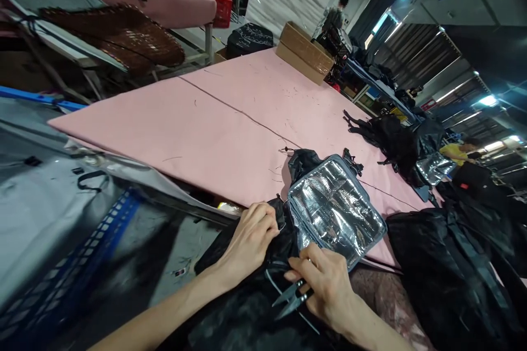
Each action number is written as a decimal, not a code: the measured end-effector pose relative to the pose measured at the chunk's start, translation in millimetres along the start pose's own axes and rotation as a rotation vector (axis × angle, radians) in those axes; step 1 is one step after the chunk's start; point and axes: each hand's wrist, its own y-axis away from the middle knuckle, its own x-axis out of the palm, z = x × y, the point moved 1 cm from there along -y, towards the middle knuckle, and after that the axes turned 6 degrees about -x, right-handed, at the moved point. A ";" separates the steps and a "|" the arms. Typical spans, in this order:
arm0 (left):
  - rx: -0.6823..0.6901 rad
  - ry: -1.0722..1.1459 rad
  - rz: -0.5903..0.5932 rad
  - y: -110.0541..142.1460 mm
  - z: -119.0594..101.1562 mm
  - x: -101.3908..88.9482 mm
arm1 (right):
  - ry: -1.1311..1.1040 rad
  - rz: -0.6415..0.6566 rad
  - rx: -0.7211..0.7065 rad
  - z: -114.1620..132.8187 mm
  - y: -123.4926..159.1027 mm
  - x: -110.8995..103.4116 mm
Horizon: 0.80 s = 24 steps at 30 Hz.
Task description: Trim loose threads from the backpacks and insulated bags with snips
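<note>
Black insulated bag [329,214], its flap lined with crinkled silver foil [341,197] and edged in grey binding, at the near edge of a pink-covered table [239,131]; left hand [255,230] gripping its black fabric; right hand [323,279] curled round thread snips [290,301], blades parted.

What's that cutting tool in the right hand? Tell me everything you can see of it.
The snips have two grey, metal-looking, pointed blades, spread in a narrow V, with dark parts near the fingers. The right hand grips them and hides the rest. Their tips point left and slightly down in the picture, over black fabric. A thin grey cord runs close by; whether the blades touch it is unclear.
</note>
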 end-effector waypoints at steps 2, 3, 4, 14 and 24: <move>-0.071 0.059 -0.068 8.3 1.8 -0.5 | -0.111 0.060 -0.002 -4.2 -3.3 -6.3; -0.109 0.077 -0.094 11.4 2.9 0.1 | -0.179 0.095 0.010 -8.7 -6.3 -10.4; -0.144 0.089 -0.118 13.9 3.8 1.1 | -0.235 0.124 0.040 -15.1 -10.5 -14.9; -0.213 0.145 -0.160 21.7 3.0 0.9 | -0.096 0.431 0.040 -71.7 -77.1 -31.8; -0.214 0.159 -0.158 22.9 5.6 -1.6 | -0.013 0.529 -0.163 -59.9 -98.8 -11.4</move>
